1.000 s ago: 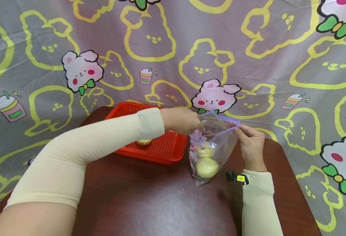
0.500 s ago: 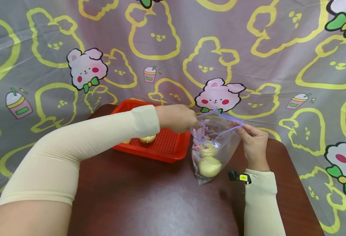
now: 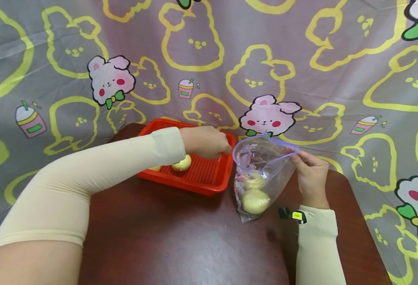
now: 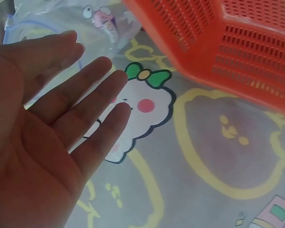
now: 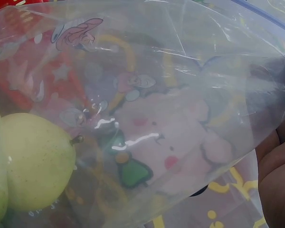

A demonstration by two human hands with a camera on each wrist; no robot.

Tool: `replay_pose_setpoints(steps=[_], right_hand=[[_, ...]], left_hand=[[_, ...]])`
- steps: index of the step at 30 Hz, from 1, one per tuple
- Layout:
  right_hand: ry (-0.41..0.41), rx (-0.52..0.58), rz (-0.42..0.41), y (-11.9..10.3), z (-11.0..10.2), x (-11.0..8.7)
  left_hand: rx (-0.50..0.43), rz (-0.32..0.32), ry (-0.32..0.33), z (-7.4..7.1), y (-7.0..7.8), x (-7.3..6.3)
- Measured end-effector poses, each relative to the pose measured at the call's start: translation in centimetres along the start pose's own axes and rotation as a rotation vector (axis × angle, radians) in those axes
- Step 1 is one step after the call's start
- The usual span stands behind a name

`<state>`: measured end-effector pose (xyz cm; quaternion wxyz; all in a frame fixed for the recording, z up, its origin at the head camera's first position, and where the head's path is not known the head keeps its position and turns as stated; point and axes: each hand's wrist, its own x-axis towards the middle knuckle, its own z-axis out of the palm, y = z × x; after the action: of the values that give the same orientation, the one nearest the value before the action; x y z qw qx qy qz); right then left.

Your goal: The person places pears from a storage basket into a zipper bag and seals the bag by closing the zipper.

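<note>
My right hand (image 3: 312,170) pinches the right side of the purple rim of a clear zip bag (image 3: 278,174), whose mouth gapes. Inside the bag a lower pear (image 3: 256,202) lies beneath an upper pear (image 3: 253,182); a stem shows on one pear (image 5: 40,161) in the right wrist view. My left hand (image 3: 207,141) hovers over the right part of a red plastic basket (image 3: 217,189), just left of the bag's mouth. Nothing is in its extended fingers (image 4: 102,128) in the left wrist view. Under my left forearm a pear (image 3: 182,163) sits in the basket, with another pear (image 3: 155,168) partly hidden.
The basket and bag are on or over a dark brown table (image 3: 180,233). A grey curtain (image 3: 209,55) with cartoon rabbits hangs close behind the table. A small black device (image 3: 291,214) is strapped to my right wrist.
My left hand has drawn back leftward from the bag's mouth to over the basket. My right hand keeps its pinch on the rim. The whole view has shifted slightly.
</note>
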<state>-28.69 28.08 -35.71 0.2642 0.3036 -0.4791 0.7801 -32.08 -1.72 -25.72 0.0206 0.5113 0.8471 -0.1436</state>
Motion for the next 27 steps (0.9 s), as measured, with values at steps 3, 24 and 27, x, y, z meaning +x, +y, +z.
replay_pose_setpoints(steps=[3,24,27], right_hand=[[0.005,-0.005,-0.004,0.0,0.0,0.0],[0.002,0.013,-0.018,0.0,0.1,0.1],[0.001,0.007,-0.02,0.0,0.0,0.0]], left_hand=[[-0.02,0.005,0.006,0.6,-0.2,-0.4],[-0.142,-0.07,-0.01,3.9,-1.1,-4.3],[-0.159,-0.09,-0.029,4.5,-1.2,-4.7]])
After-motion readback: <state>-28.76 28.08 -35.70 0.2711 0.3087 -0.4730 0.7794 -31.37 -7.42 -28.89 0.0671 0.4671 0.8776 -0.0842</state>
